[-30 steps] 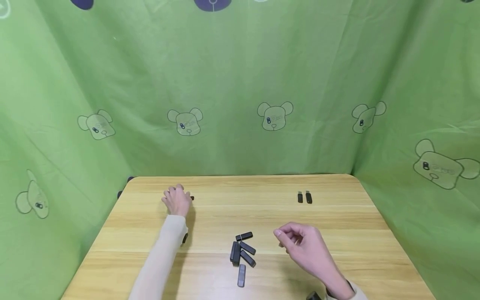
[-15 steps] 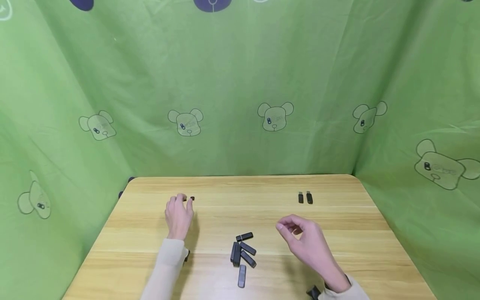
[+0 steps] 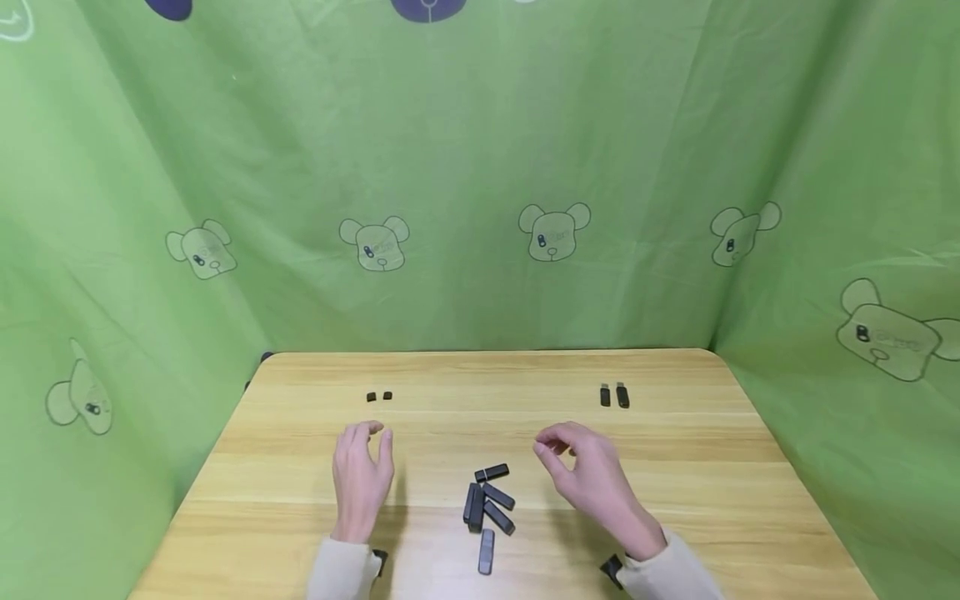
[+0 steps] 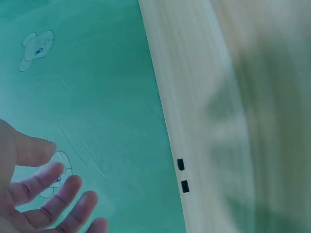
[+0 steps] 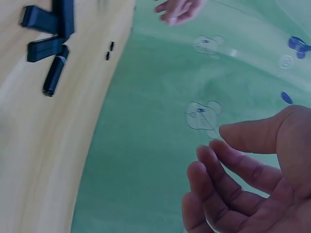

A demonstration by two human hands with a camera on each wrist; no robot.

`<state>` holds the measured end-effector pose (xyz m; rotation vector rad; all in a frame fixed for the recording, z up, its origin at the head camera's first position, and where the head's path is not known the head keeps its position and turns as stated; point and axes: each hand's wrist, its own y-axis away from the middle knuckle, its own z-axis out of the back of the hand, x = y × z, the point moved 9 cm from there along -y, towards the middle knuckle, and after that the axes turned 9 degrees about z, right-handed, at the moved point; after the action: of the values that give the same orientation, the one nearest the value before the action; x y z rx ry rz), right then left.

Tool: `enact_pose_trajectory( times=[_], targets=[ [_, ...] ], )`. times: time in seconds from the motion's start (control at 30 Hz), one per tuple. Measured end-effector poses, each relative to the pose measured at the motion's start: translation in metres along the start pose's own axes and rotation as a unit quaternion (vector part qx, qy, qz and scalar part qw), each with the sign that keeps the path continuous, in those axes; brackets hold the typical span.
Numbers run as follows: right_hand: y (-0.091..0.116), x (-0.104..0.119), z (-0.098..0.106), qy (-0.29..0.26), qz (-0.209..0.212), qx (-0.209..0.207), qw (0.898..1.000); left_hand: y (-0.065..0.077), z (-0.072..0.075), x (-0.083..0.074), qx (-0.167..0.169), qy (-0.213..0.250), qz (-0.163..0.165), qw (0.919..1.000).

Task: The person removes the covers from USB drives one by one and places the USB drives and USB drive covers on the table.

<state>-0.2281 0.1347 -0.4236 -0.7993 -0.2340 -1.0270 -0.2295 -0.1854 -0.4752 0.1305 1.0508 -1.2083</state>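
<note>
My left hand (image 3: 360, 479) hovers over the left part of the table, fingers relaxed and thumb apart, with nothing in it. Beyond its fingertips lie two small black caps (image 3: 371, 397), side by side near the back edge. My right hand (image 3: 592, 475) is above the table right of centre, its fingers loosely bent; the right wrist view shows nothing between thumb and fingers. Between the hands is a loose cluster of several black USB sticks (image 3: 477, 507). One black stick with a light band (image 3: 492, 472) lies at its far end, and a greyer stick (image 3: 487, 552) lies at the near end.
Two black USB sticks with bare metal plugs (image 3: 622, 396) lie parallel at the back right of the wooden table (image 3: 495, 375). A green curtain (image 3: 465, 308) with bear-head prints hangs round the back and sides.
My left hand has drawn back toward me from the rear left, bringing both small caps into sight. The right hand has shifted slightly left. The USB sticks lie as before.
</note>
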Motion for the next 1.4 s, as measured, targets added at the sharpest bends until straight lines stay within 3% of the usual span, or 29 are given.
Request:
enact_pose_trajectory(
  times=[0.27, 0.57, 0.77, 1.13, 1.4],
  targets=[
    [-0.005, -0.012, -0.036, 0.013, 0.013, 0.048, 0.999, 0.029, 0.009, -0.012, -0.024, 0.012, -0.044, 0.9987],
    [-0.014, -0.029, -0.078, 0.009, -0.004, 0.125, 0.992, 0.049, 0.004, -0.013, -0.028, 0.009, -0.048, 0.9984],
    [-0.015, -0.041, -0.101, 0.012, 0.007, 0.166, 0.986, 0.054, 0.0, -0.008, -0.017, 0.007, -0.029, 0.9994],
    [-0.005, -0.055, -0.129, 0.001, 0.032, 0.258, 0.966, 0.056, 0.0, -0.002, -0.023, 0.005, -0.033, 0.9992],
    [-0.002, -0.058, -0.134, 0.019, 0.057, 0.255, 0.965, 0.056, -0.001, 0.0, -0.017, 0.005, -0.018, 0.9997]
  ],
)
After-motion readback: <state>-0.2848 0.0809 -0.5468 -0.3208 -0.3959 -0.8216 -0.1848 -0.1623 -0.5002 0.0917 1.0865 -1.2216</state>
